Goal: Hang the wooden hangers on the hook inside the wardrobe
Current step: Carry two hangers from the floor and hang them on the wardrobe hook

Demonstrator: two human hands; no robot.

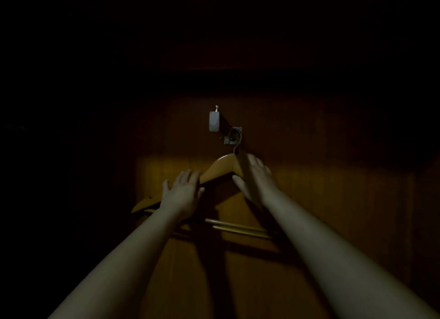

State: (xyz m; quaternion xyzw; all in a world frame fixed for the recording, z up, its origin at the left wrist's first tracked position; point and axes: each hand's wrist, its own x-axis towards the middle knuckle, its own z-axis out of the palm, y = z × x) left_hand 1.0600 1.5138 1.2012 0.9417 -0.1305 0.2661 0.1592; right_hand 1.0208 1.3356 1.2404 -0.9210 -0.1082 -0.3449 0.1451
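Both bare forearms reach in from the bottom edge, the left forearm and the right forearm closing in on a wooden hanger deep inside the dark wardrobe. The left hand lies flat on the hanger's left shoulder, its fingers straight and spread wide, clasping nothing. The right hand is at the hanger's right shoulder, fingers stretched upward and thumb held apart toward the middle. A dark strip runs across this hand, and I cannot tell whether it grips the wood or only rests against it. The hanger hangs by its wire loop from the hook, a small fitting fixed to the brown back panel just above the two hands. From that fitting a short arm sticks out toward the camera, ending in a white cap with a small metal knob on top. Below the hands two pale crossbars show close together, one just under the other. At the far left two wooden tips seem to overlap, so a second hanger may hang behind the first, though the dim light leaves that unsure. Only the middle of the panel is lit.
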